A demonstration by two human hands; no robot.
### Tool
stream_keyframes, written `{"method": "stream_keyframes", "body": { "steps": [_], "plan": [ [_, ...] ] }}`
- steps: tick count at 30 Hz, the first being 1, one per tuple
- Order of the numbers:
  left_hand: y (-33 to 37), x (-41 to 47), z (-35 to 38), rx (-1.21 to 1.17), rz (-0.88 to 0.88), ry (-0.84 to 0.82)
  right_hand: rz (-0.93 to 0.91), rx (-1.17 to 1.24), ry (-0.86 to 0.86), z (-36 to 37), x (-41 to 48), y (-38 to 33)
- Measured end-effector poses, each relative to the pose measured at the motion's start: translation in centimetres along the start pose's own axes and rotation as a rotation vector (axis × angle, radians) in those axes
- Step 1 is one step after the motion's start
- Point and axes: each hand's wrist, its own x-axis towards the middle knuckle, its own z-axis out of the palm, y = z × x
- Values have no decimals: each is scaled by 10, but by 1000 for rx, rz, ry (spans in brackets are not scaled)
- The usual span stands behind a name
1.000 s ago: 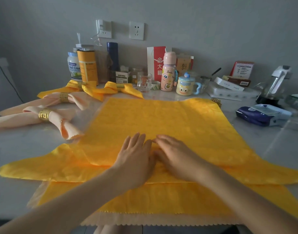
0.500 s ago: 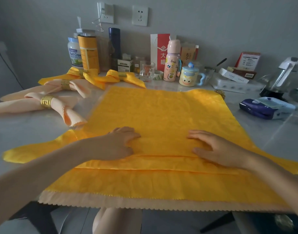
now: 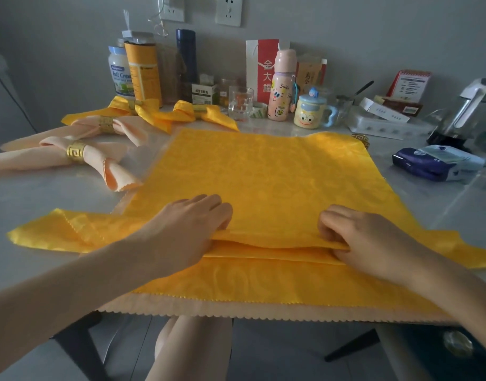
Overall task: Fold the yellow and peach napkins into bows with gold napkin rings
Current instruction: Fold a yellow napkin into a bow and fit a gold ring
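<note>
A large yellow napkin [image 3: 264,171] lies spread on the table, with a folded band across its near part. My left hand [image 3: 187,229] and my right hand [image 3: 357,237] each pinch the raised fold of this napkin, fingers on top and thumbs tucked under. Beneath it a peach napkin [image 3: 236,312] shows its scalloped edge at the table front. Two peach bows with gold rings [image 3: 76,152] lie at the left, and two yellow bows [image 3: 165,112] sit behind them. A loose gold ring [image 3: 361,138] peeks out at the napkin's far right corner.
Bottles, jars, a glass [image 3: 240,104] and a cartoon mug [image 3: 309,111] line the back wall. A white box [image 3: 385,125], a blender [image 3: 462,111] and a blue tissue pack [image 3: 434,163] stand at the right. The table's front edge runs under my wrists.
My hands slid apart from the middle of the fold, then curled from flat pressing into pinching the folded edge, which now lifts slightly. The view moved closer.
</note>
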Motion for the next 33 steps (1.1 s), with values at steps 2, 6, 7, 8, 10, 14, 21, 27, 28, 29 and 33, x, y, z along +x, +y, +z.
{"method": "stream_keyframes", "body": {
  "steps": [2,6,7,8,10,14,21,27,28,29,33],
  "plan": [
    [-6,-6,4,32,28,-35,-25,-51,-25,0,-3,-3],
    [-14,-18,4,84,111,-63,-70,-211,-114,-3,-4,-8],
    [-15,-21,4,107,123,-76,-79,-240,-157,-3,-4,-9],
    [-17,-23,2,113,119,-84,-82,-249,-209,-4,-3,-10],
    [-23,-26,-4,104,107,-101,-55,-207,-321,-9,-4,-11],
    [-2,-35,-26,139,-11,-259,53,71,-517,-22,-10,-8],
    [51,2,-4,65,-176,-166,4,-227,183,3,14,-41],
    [57,7,18,-102,-234,-380,10,224,32,42,15,-55],
    [61,11,17,-128,-219,-386,7,170,17,44,10,-47],
    [55,5,14,-129,-224,-395,-16,159,4,47,15,-49],
    [33,-19,7,-102,-297,-426,5,137,-66,44,18,-50]
  ]
}}
